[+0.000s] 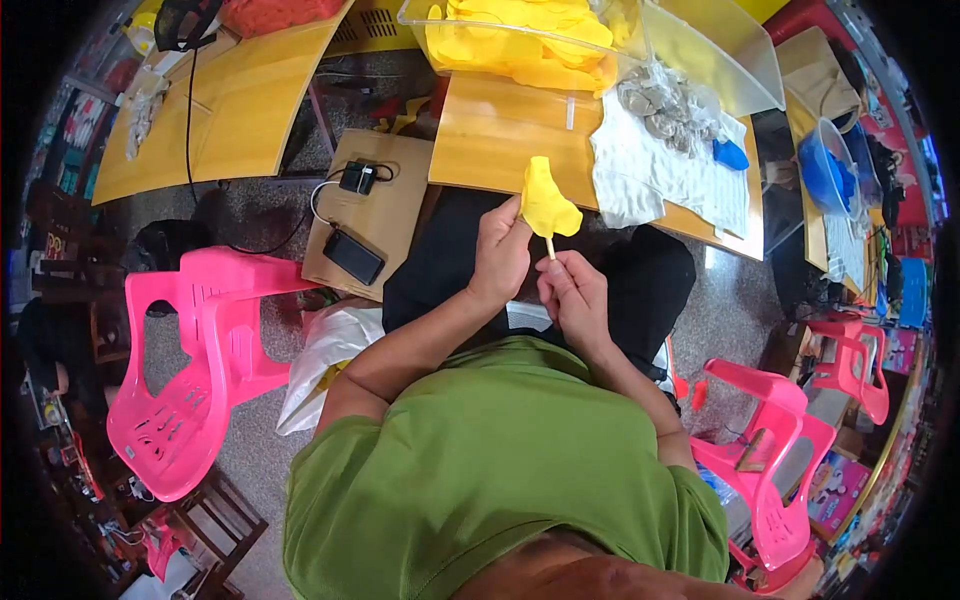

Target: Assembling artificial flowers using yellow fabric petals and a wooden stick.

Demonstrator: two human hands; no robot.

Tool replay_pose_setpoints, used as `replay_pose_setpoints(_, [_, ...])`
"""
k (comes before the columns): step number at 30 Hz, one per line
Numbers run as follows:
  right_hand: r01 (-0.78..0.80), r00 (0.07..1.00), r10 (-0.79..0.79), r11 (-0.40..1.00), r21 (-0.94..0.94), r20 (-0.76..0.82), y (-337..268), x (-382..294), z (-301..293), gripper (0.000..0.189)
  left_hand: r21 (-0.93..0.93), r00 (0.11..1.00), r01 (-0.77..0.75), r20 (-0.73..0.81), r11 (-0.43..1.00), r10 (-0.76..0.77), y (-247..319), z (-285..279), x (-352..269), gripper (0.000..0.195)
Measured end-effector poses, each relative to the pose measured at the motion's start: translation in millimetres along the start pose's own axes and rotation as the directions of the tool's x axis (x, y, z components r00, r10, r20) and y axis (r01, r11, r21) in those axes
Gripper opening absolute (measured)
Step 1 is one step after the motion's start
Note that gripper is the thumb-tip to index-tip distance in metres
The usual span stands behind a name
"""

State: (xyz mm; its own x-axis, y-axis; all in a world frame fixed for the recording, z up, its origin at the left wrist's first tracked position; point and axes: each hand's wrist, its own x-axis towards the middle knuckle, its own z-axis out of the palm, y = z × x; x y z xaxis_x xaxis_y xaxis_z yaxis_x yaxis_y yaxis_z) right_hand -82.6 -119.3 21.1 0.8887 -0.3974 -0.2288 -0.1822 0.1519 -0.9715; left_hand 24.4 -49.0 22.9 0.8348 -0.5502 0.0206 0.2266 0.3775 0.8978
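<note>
My right hand pinches a thin pale stick between thumb and fingers. On the stick's upper end sits a limp yellow piece, probably an uninflated rubber balloon. My left hand grips the left edge of that yellow piece, its fingertips partly hidden behind it. Both hands are above my lap, just short of the wooden table. A clear plastic bin at the table's far side holds a heap of similar yellow pieces.
On a white cloth lie clear plastic bags and a blue piece. At left, a cardboard box bears a phone and a black charger. Pink plastic chairs stand on both sides.
</note>
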Motion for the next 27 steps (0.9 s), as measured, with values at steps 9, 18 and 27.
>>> replay_pose_setpoints(9, [0.066,0.997,-0.067,0.996,-0.06,-0.023,1.8,-1.1,-11.9,0.013,-0.187,0.976,-0.006,0.212,0.982,0.047,19.3,-0.1,-1.6,0.028])
replay_pose_setpoints(18, [0.122,0.991,-0.124,0.992,-0.034,-0.051,10.4,-0.3,-4.5,0.013,-0.346,0.994,0.09,-0.026,0.934,-0.105,22.8,13.3,9.6,0.013])
replay_pose_setpoints(27, [0.368,0.93,-0.36,0.899,-0.237,0.076,27.3,6.2,-13.3,0.017,-0.165,0.993,0.101,0.081,0.981,-0.088,37.8,13.9,2.5,0.007])
